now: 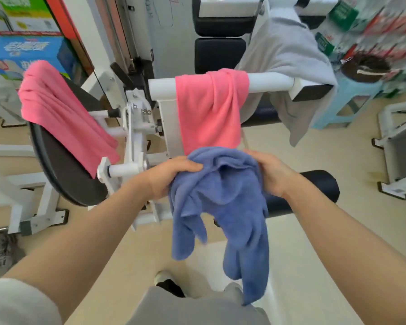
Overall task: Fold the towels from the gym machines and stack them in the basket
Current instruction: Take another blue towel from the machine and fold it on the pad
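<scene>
1. Two bare hands hold one crumpled blue towel [220, 207] up in front of the person; the left hand [171, 175] grips its upper left edge with fingers curled over the cloth; the right hand [271, 173] grips the upper right edge; the rest of the towel hangs loose in uneven folds above the floor.
2. One pink towel [209, 111] is draped over the white padded bar [270, 81] of the gym machine, just beyond the blue one; a second pink towel [63, 118] lies across a tilted round black pad [63, 179] on the left.
3. A grey towel [288, 55] hangs over the machine's frame at upper right, partly behind the bar.
4. Cardboard boxes [26, 50] at upper left carry printing, blurred past reading; the packaged goods [373, 26] at upper right are equally illegible.
</scene>
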Demonstrator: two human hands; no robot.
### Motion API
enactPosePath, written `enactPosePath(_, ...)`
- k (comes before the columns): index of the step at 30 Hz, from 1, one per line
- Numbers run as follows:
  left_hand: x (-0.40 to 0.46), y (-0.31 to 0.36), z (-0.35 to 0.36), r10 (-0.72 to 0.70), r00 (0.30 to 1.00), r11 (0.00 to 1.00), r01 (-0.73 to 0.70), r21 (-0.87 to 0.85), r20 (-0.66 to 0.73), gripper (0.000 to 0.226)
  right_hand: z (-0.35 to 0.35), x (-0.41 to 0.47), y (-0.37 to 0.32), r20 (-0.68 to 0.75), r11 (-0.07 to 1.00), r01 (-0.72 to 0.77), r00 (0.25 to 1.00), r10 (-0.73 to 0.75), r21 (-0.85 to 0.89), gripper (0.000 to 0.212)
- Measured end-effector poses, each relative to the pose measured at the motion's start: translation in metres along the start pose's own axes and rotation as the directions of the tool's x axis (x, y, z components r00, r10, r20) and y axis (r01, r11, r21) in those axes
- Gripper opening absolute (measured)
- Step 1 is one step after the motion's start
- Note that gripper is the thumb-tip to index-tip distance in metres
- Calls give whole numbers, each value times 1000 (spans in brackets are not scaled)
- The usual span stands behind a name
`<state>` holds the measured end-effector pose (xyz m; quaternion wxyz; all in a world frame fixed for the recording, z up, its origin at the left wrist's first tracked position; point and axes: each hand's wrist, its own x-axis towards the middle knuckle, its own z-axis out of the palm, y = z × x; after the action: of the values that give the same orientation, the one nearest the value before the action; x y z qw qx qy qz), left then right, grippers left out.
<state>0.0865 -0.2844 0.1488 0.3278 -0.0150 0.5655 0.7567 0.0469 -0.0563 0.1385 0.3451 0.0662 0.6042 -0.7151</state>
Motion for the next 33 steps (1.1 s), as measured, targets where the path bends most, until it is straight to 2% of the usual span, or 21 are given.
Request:
enactPosePath(2, 9, -2, 16, -58, 998, 982, 53, -179, -24, 23, -13, -5, 9, -174, 931, 55, 977, -125, -360, 3)
enactPosePath(3, 13, -3, 27, -76, 996, 971, 63, -231, -48, 21, -17, -11, 12, -204, 887, 107, 954, -219, -449, 7)
enactPosePath(5, 25, -7, 50, -99, 986, 955, 56, -291, -135, 22, -23, -28, 17, -102, 848, 282, 927, -362, -449, 13)
enactPosePath(7, 35, -15, 68, -127, 967, 930, 40, -365, -219, 38, -25, -47, 21, 67, 813, 409, 905, -421, -414, 19)
enactPosePath(10, 46, -21, 91, -137, 970, 856, 14, -517, -200, 31, -33, -68, 26, 243, 749, 446, 895, -374, -490, 53)
enactPosePath(12, 52, -22, 104, -142, 966, 807, -15, -591, -217, 33, -38, -75, 31, 285, 687, 448, 894, -345, -572, 74)
enactPosePath(14, 56, -22, 119, -130, 967, 766, -42, -642, -218, 29, -37, -79, 32, 224, 664, 454, 886, -406, -594, 66)
enactPosePath(16, 59, -23, 131, -74, 967, 749, -106, -653, -242, 25, -40, -80, 34, 126, 623, 494, 833, -538, -606, 44)
enactPosePath(17, 58, -24, 135, -64, 965, 768, -115, -630, -255, 27, -44, -81, 35, 95, 584, 513, 796, -597, -629, 33)
enactPosePath(19, 60, -25, 141, -106, 959, 834, -58, -549, -263, 21, -54, -86, 33, 38, 545, 526, 741, -670, -654, 25)
enactPosePath(21, 64, -27, 143, -156, 940, 910, 17, -414, -304, 12, -64, -91, 28, -37, 594, 488, 752, -658, -640, 25)
enactPosePath(23, 68, -35, 146, -200, 911, 938, 71, -339, -361, 16, -73, -98, 27, -4, 604, 476, 783, -622, -639, 20)
enactPosePath(26, 62, -43, 159, -189, 957, 851, 47, -523, -221, 12, -77, -107, 35, 150, 631, 487, 847, -510, -604, 23)
enactPosePath(28, 63, -47, 164, -123, 975, 825, -2, -565, -183, 15, -74, -110, 41, 213, 595, 505, 844, -492, -625, 30)
enactPosePath(30, 68, -48, 170, -127, 983, 798, 23, -602, -131, 19, -74, -112, 42, 136, 595, 488, 832, -538, -638, 29)
enactPosePath(32, 71, -47, 174, -166, 985, 755, 93, -649, -51, 38, -75, -112, 39, 29, 649, 481, 816, -578, -589, 16)
enactPosePath(33, 73, -47, 176, -169, 985, 746, 114, -656, -22, 36, -77, -112, 37, -1, 670, 486, 809, -588, -562, 10)
